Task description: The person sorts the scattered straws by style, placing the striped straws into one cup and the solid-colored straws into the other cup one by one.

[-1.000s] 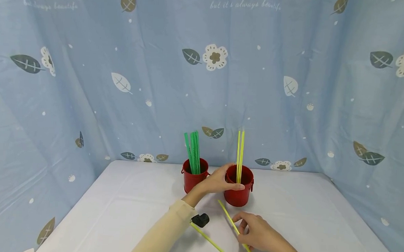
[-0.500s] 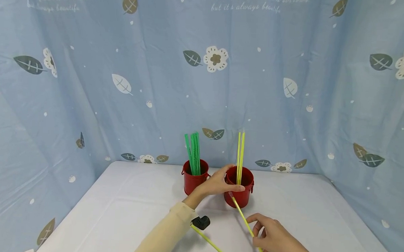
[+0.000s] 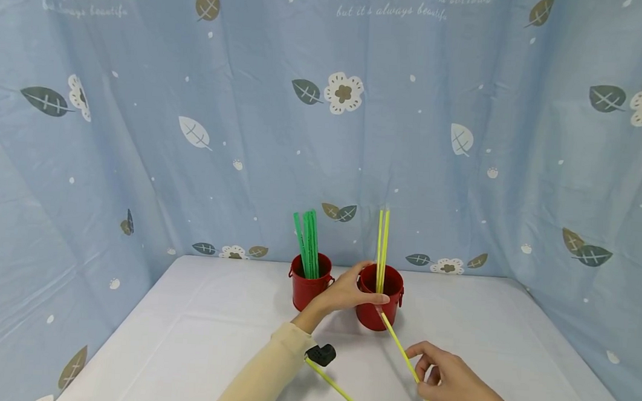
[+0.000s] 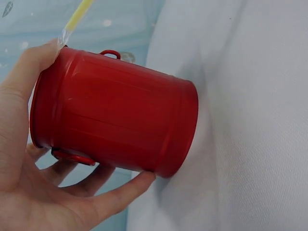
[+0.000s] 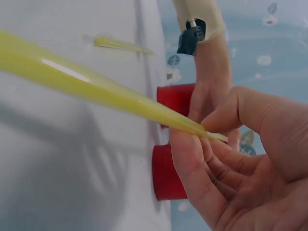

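Note:
My left hand [image 3: 346, 291] grips the right-hand red bucket [image 3: 372, 318], thumb at the rim and fingers round its side in the left wrist view. Inside it several yellow straws [image 3: 382, 246] stand upright. Between thumb and fingertips, my right hand [image 3: 448, 377] pinches a yellow straw [image 3: 398, 349] in a clear wrapper. The straw slants over the table, its far end close to the left thumb and bucket rim. Another yellow straw [image 3: 338, 389] lies on the table beside the left forearm.
To the left stands a second red bucket [image 3: 306, 292] holding several green straws [image 3: 310, 242]. A black device [image 3: 322, 354] is strapped at the left wrist. Behind the white table [image 3: 194, 333] hangs a blue patterned curtain [image 3: 260, 118].
My right hand has moved rightward with the pinched straw, and the straw's far end has come up to the bucket's front. My left hand keeps its grip on the bucket.

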{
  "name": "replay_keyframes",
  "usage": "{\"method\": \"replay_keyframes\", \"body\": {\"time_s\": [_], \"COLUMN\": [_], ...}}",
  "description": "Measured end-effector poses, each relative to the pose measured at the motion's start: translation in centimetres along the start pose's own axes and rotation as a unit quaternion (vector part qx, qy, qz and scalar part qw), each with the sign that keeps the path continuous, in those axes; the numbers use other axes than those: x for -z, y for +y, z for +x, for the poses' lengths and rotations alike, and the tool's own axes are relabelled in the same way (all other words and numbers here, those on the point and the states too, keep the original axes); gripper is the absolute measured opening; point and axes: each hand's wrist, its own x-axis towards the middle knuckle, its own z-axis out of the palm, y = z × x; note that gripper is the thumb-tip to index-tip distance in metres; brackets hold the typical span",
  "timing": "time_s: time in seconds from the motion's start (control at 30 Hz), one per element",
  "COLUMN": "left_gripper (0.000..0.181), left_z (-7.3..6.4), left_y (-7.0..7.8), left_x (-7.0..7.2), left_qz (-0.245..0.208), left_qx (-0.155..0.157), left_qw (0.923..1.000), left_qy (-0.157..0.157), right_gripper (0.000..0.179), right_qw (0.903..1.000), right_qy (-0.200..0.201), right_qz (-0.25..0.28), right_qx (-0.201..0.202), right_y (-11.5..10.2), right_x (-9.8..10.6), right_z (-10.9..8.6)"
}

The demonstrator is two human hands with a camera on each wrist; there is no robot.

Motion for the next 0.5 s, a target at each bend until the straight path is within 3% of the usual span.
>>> {"method": "replay_keyframes", "body": {"time_s": [0.23, 0.37, 0.5], "left_gripper": [0.089, 0.090, 0.088], "left_z": [0.1, 0.4, 0.5], "left_y": [-0.2, -0.3, -0.5], "left_x": [0.1, 0.0, -0.2], "left_qz": [0.000, 0.002, -0.020], "left_qx": [0.007, 0.004, -0.001], "left_qw": [1.0000, 1.0000, 0.9998], "left_qy": [0.004, 0.006, -0.001], "right_gripper": [0.037, 0.040, 0.041], "right_qw": [0.9994, 0.9982, 0.9969], "right_qy": [-0.012, 0.006, 0.034], "right_qz": [0.027, 0.017, 0.016], "right_qx": [0.020, 0.058, 0.070], "right_y": [0.2, 0.0, -0.2], "right_x": [0.4, 0.8, 1.5], "right_z": [-0.9, -1.0, -0.7]}}
